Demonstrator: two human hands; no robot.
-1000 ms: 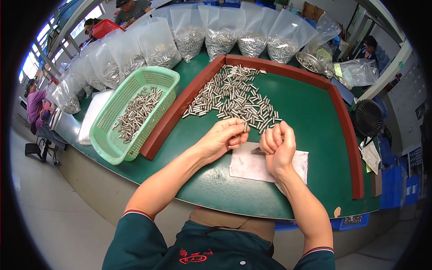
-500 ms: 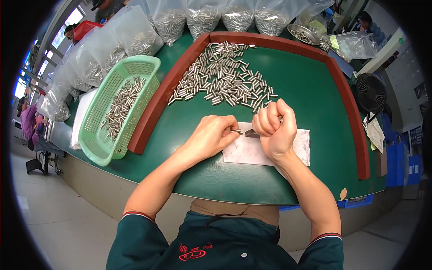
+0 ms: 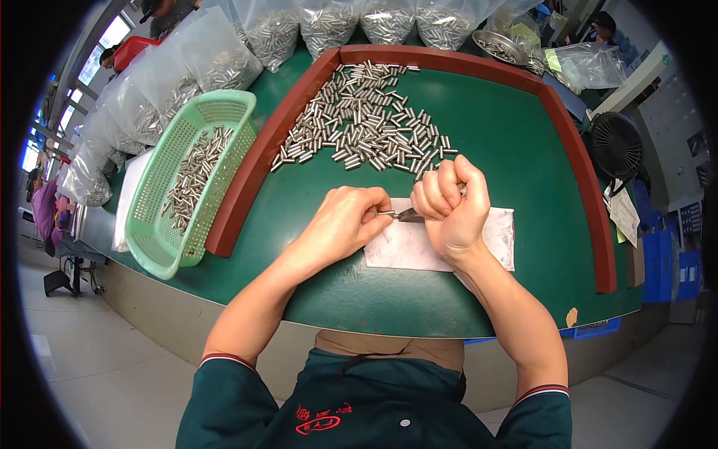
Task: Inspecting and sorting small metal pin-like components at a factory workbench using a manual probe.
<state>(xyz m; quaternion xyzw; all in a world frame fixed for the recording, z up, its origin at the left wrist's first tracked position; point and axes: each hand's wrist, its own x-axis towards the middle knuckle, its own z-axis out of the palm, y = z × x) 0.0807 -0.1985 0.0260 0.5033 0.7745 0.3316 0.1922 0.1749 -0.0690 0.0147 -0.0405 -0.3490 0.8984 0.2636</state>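
Observation:
My left hand [image 3: 338,223] pinches a small metal cylinder [image 3: 388,213] between thumb and fingertips, most of it hidden. Closed in a fist, my right hand [image 3: 456,213] grips a tool with a short, dark pointed blade [image 3: 409,215], like a knife; its handle is covered by my fingers. The blade's tip is at or very close to the end of the cylinder. Both hands are over a smudged whitish sheet [image 3: 400,252] on the green table [image 3: 493,150]. Just beyond them spreads a heap of shiny metal cylinders [image 3: 359,120].
Dark red rails [image 3: 441,60] border the work area on three sides. To the left, a green plastic basket [image 3: 142,243] contains similar cylinders. Clear bags of metal parts [image 3: 273,37] line the back and left. A metal bowl [image 3: 499,46] and black fan [image 3: 617,146] are at the right.
The blade has come closer to the cylinder in my left hand. Both hands keep their grips. The whole view has shifted slightly.

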